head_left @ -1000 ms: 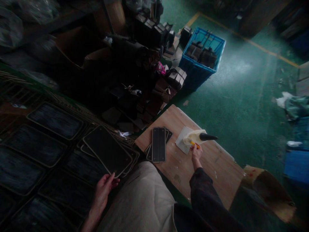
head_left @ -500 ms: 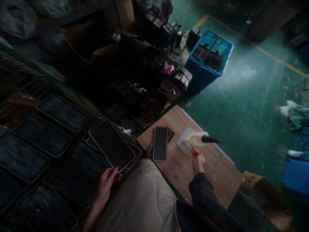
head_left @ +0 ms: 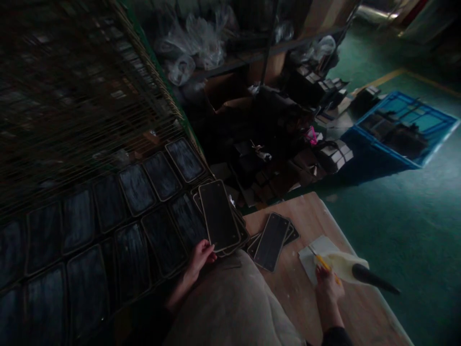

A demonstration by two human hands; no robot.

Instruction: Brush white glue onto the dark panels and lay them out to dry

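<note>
My left hand (head_left: 199,261) pinches the near corner of a dark rectangular panel (head_left: 219,216) with rounded corners and a pale edge. That panel lies on top of a small stack of similar ones. Closed around a slim yellow-handled tool (head_left: 323,262), my right hand (head_left: 329,283) is over the wooden board. The tool's thin tip is over a pale sheet (head_left: 313,252); whether they touch I cannot tell. Behind the tool lies a whitish bottle-like object (head_left: 347,264) with a black tapered end. More dark panels (head_left: 272,242) lie fanned on the board between my hands.
Rows of dark panels (head_left: 135,190) cover the rack surface on the left, below a wire mesh (head_left: 144,110). The wooden board (head_left: 306,206) is at my right. Beyond it are bundled pieces (head_left: 334,156) and a blue crate (head_left: 382,161) on the green floor.
My view has swung left, so more rows of panels show. The left hand still pinches the panel corner. The right hand's tool now crosses in front of the bottle-like object, over the pale sheet.
</note>
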